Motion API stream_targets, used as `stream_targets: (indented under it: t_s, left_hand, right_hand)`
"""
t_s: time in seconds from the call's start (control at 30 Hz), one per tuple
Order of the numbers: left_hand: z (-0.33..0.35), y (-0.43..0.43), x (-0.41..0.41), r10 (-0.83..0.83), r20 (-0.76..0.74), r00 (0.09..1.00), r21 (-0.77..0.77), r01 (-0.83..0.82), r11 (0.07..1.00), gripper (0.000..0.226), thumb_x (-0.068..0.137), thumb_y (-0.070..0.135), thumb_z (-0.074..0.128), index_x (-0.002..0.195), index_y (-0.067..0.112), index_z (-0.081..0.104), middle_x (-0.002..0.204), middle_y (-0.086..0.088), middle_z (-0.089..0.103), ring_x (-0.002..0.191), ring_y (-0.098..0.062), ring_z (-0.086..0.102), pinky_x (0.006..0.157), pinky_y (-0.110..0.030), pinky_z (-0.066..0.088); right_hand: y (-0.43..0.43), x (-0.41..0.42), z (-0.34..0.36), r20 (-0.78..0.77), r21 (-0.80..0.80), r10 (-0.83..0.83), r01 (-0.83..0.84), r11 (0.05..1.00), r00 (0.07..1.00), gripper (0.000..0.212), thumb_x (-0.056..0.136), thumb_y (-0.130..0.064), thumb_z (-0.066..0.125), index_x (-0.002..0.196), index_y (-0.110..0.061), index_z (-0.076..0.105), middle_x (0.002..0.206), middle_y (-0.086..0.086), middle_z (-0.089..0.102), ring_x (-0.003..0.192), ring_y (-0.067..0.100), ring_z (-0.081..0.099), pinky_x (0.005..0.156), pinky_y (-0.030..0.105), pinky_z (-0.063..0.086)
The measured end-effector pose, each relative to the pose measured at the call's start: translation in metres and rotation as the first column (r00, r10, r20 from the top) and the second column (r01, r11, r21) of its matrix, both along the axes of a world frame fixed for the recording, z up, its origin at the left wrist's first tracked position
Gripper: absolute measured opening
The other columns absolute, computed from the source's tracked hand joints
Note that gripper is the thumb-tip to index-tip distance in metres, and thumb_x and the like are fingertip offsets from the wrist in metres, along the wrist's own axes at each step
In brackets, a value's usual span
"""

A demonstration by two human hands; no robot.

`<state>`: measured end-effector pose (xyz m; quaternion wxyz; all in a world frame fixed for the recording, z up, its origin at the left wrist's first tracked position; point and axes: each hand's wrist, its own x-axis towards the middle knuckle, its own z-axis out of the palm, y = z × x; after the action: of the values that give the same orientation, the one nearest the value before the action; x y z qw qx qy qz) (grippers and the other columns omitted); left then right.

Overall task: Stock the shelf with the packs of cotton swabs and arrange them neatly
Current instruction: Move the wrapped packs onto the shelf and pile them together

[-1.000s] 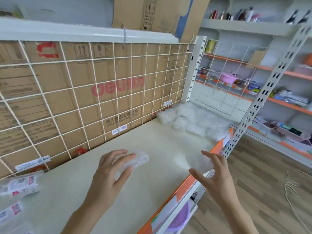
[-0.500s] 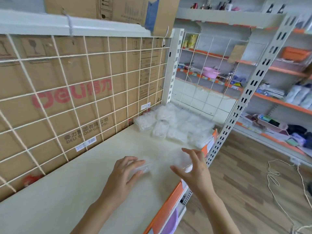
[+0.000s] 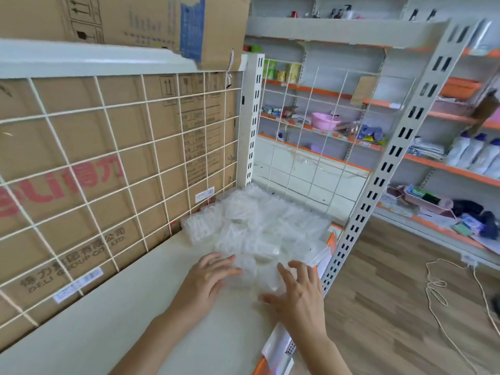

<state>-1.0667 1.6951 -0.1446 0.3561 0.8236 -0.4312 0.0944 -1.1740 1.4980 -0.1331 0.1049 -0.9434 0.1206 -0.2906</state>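
Both hands were down on the shelf (image 3: 113,328), nothing lifted. The left hand (image 3: 208,280) had its fingers (image 3: 221,262) pretty much straight and close together, tips touching the near edge of a clear pack of cotton swabs (image 3: 250,269). The right hand (image 3: 300,293) lay flat, fingers (image 3: 284,273) spread wide and thumb stuck out to the left, resting on the same see-through plastic. It was too blurry to tell if that was one pack or two between the hands. Just past both sets of fingertips sat the pile of packs (image 3: 259,226), heaped loosely into the far corner. Off to the left of the fingers was the wire grid (image 3: 104,107) with a cardboard box (image 3: 81,147) behind it. Right of the right fingers ran the orange shelf edge (image 3: 331,240) and the slotted post (image 3: 378,185).
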Motion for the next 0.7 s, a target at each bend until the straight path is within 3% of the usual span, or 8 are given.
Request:
stream_targets:
  t_s: [0.1,0.2,0.3,0.37,0.43,0.5,0.7]
  left_hand:
    - [0.006,-0.011,0.004,-0.006,-0.003,1.000,0.014,0.006,1.000,0.040,0.085,0.015,0.043,0.112,0.035,0.065,0.126,0.013,0.055,0.111,-0.004,0.038,0.097,0.001,0.021]
    - [0.005,-0.013,0.004,0.010,-0.033,0.999,0.012,-0.010,1.000,0.048,0.078,0.004,0.050,0.113,0.035,0.064,0.127,0.013,0.053,0.116,-0.003,0.037,0.095,0.000,0.024]
    - [0.003,-0.010,0.003,0.024,-0.056,0.998,0.012,-0.023,1.000,0.046,0.076,0.008,0.054,0.116,0.031,0.062,0.131,0.008,0.051,0.122,-0.002,0.035,0.097,0.000,0.023]
    - [0.003,-0.008,-0.003,0.013,-0.064,0.998,0.011,-0.013,1.000,0.047,0.077,0.013,0.056,0.119,0.033,0.057,0.133,0.008,0.048,0.126,-0.002,0.033,0.100,-0.001,0.019]
    - [0.003,-0.006,-0.008,0.015,-0.051,0.999,0.007,-0.014,1.000,0.047,0.079,0.018,0.055,0.122,0.036,0.052,0.135,0.009,0.045,0.128,-0.003,0.032,0.103,-0.006,0.019]
    - [0.005,-0.002,-0.012,0.031,-0.026,0.999,-0.014,-0.031,0.999,0.046,0.081,0.021,0.052,0.125,0.035,0.051,0.136,0.009,0.044,0.128,-0.003,0.033,0.105,-0.008,0.020]
    - [0.014,0.025,-0.036,0.111,0.075,0.991,-0.004,-0.111,0.994,0.045,0.081,0.036,0.042,0.124,0.033,0.054,0.131,0.004,0.052,0.122,-0.007,0.038,0.096,-0.030,0.037]
  right_hand:
    - [-0.004,0.005,-0.003,-0.001,0.044,-0.003,0.003,0.999,1.000,0.071,0.034,-0.046,0.092,0.095,-0.016,0.072,0.092,0.006,0.062,0.089,0.018,0.038,0.063,0.030,0.053]
    - [-0.003,0.008,-0.004,0.013,0.077,-0.011,0.010,0.997,1.000,0.067,0.035,-0.034,0.095,0.094,-0.014,0.072,0.093,0.007,0.063,0.090,0.017,0.038,0.058,0.026,0.052]
    - [0.000,0.006,-0.001,0.021,0.082,-0.021,0.019,0.996,1.000,0.061,0.042,-0.028,0.095,0.096,-0.010,0.072,0.097,0.009,0.065,0.093,0.017,0.040,0.061,0.030,0.054]
    - [0.000,0.000,-0.001,0.028,0.114,0.014,-0.017,0.993,1.000,0.049,0.061,-0.033,0.087,0.103,-0.012,0.070,0.106,0.009,0.063,0.100,0.017,0.043,0.074,0.030,0.053]
    - [0.000,-0.011,0.004,0.046,0.153,0.061,-0.067,0.986,0.997,0.039,0.080,-0.042,0.065,0.109,-0.016,0.067,0.114,0.006,0.060,0.105,0.020,0.052,0.092,0.023,0.040]
    - [0.000,-0.023,0.012,0.061,0.199,0.095,-0.106,0.974,0.994,0.039,0.084,-0.043,0.048,0.110,-0.020,0.065,0.118,0.003,0.059,0.105,0.024,0.058,0.090,0.022,0.038]
    - [-0.001,-0.055,0.025,0.083,0.204,0.091,-0.106,0.973,0.992,0.039,0.084,-0.042,0.045,0.109,-0.020,0.065,0.117,0.002,0.060,0.110,0.025,0.058,0.083,0.030,0.042]
